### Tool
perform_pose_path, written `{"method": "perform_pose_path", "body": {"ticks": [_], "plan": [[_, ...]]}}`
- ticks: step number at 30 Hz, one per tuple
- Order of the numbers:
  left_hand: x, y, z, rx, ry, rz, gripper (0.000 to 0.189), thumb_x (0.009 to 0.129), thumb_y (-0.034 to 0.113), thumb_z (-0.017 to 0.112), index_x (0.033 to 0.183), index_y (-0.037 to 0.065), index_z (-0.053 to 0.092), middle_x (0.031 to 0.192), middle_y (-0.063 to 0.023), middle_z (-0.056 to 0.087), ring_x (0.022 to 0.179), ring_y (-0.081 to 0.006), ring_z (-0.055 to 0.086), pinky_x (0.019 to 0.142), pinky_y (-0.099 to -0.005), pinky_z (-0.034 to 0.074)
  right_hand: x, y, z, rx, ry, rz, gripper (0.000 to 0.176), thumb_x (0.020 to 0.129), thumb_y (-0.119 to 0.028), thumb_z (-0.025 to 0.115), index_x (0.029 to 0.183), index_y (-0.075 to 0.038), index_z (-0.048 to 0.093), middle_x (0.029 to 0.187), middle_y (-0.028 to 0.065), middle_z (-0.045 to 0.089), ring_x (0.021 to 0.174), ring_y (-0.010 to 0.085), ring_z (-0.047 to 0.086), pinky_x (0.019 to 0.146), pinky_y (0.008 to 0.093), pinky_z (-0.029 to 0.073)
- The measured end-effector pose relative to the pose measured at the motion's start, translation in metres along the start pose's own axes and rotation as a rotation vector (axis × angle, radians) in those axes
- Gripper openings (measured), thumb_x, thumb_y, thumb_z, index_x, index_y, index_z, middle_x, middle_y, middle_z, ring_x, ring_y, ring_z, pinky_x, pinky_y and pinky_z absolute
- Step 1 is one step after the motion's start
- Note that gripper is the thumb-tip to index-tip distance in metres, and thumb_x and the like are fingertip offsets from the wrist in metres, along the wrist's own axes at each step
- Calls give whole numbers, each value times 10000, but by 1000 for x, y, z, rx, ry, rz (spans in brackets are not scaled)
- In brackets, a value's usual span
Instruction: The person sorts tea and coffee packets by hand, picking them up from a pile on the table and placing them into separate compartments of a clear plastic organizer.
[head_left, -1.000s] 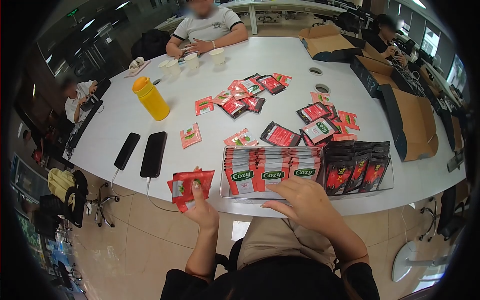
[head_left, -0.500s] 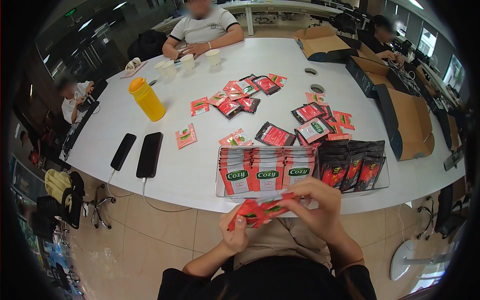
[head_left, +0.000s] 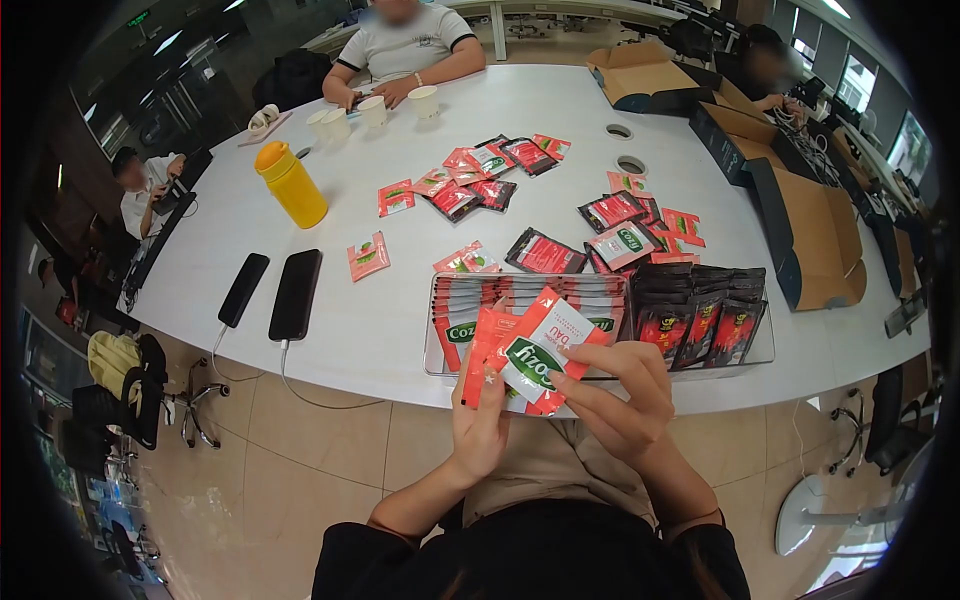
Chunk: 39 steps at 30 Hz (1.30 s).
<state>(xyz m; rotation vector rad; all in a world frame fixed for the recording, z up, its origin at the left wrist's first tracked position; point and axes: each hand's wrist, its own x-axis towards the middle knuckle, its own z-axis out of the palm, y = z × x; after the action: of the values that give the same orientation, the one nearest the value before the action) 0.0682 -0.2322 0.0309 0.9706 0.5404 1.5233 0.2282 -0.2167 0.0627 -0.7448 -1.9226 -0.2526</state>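
Near the table's front edge, my left hand [head_left: 480, 428] grips red sachets [head_left: 487, 352], thumb on top. A Cozy sachet [head_left: 545, 352], its label turned sideways, overlaps them, and my right hand [head_left: 625, 395] pinches its right side between thumb and fingers. Both hands are in front of a clear tray [head_left: 768, 352] at the table's front. Cozy sachets [head_left: 455, 335] stand in rows in its left part, partly covered by what I hold. Black and red sachets [head_left: 735, 325] fill its right part. Loose red sachets [head_left: 545, 252] lie scattered behind the tray.
On the white table [head_left: 400, 320] are two phones [head_left: 297, 295], a yellow bottle [head_left: 292, 188], several paper cups [head_left: 424, 102] and tape rolls [head_left: 630, 166]. Open cardboard boxes [head_left: 815, 235] lie at the right. Across the table sits a person [head_left: 410, 50]; other people are at the sides.
The held sachets have risen in front of the tray, and the Cozy label now faces up. Both hands have moved slightly up with them, the right hand's fingers spread more.
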Motion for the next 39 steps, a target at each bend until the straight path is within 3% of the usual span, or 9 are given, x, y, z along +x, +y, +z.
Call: {"method": "perform_pose_path", "body": {"ticks": [9, 12, 16, 19, 22, 25, 29, 33, 39], "plan": [[1, 10, -11, 567, -76, 182, 411, 869, -54, 542, 1276, -43, 486, 1209, -164, 595, 976, -168, 624, 833, -264, 480, 3, -8, -9, 16, -129, 73, 403, 653, -244, 770, 1029, -139, 671, 1086, -10, 613, 843, 172, 533, 722, 307, 406], [1, 17, -18, 806, -335, 281, 408, 842, -67, 555, 1247, -28, 526, 1170, -174, 617, 973, -207, 650, 819, -290, 505, 15, -4, -13, 94, -164, 253, 484, 653, -213, 770, 1104, -108, 632, 1092, 6, 614, 831, 183, 533, 738, 325, 410], [1, 23, -20, 785, -453, 309, 409, 827, -43, 580, 1234, -14, 549, 1135, -165, 635, 950, -237, 664, 808, -313, 516, 13, 0, -18, 194, -342, 288, 485, 632, -125, 768, 1092, -78, 621, 837, 24, 594, 717, 196, 504, 655, 306, 418], [-2, 25, -23, 814, -441, 293, 379, 847, -15, 578, 1221, -34, 520, 1104, -172, 643, 938, -229, 663, 799, -306, 513, 10, 1, -20, 130, -346, 274, 402, 630, -94, 768, 1015, -80, 651, 734, 33, 549, 679, 203, 483, 608, 300, 415], [-13, 0, -39, 566, -182, 286, 290, 875, 5, 563, 1150, -44, 487, 1026, -178, 657, 907, -206, 663, 776, -292, 513, 8, 9, -24, 99, -284, 235, 300, 647, -68, 768, 930, -87, 671, 733, 17, 560, 676, 188, 492, 587, 302, 411], [-12, 9, -41, 616, -103, 314, 243, 849, -24, 601, 1053, -33, 469, 966, -176, 660, 880, -178, 657, 761, -286, 519, 6, 16, -28, 73, -135, 394, 213, 667, -29, 757, 856, -74, 667, 732, 21, 568, 675, 182, 505, 575, 293, 413], [-10, 16, -45, 631, -38, 351, 266, 812, -63, 627, 1038, -24, 491, 1007, -193, 647, 877, -194, 653, 759, -301, 530, -2, 29, -23, 379, 75, 631, 257, 792, 103, 591, 1025, 10, 530, 947, 64, 652, 740, 60, 579, 561, 173, 418], [-3, 21, -46, 582, -45, 382, 282, 790, -65, 631, 1051, -18, 535, 1044, -217, 629, 926, -242, 632, 769, -317, 531, 4, 26, -12, 546, 136, 765, 377, 786, 84, 609, 1144, 7, 518, 1019, 69, 633, 761, 54, 590, 569, 168, 406], [8, 36, -50, 898, -40, 592, 256, 665, 63, 708, 921, 49, 709, 1104, -196, 599, 978, -267, 608, 816, -330, 494, 7, 31, -11, 228, -277, 557, 464, 740, 43, 612, 1183, -80, 551, 906, 59, 611, 791, 181, 564, 671, 302, 453]]}}
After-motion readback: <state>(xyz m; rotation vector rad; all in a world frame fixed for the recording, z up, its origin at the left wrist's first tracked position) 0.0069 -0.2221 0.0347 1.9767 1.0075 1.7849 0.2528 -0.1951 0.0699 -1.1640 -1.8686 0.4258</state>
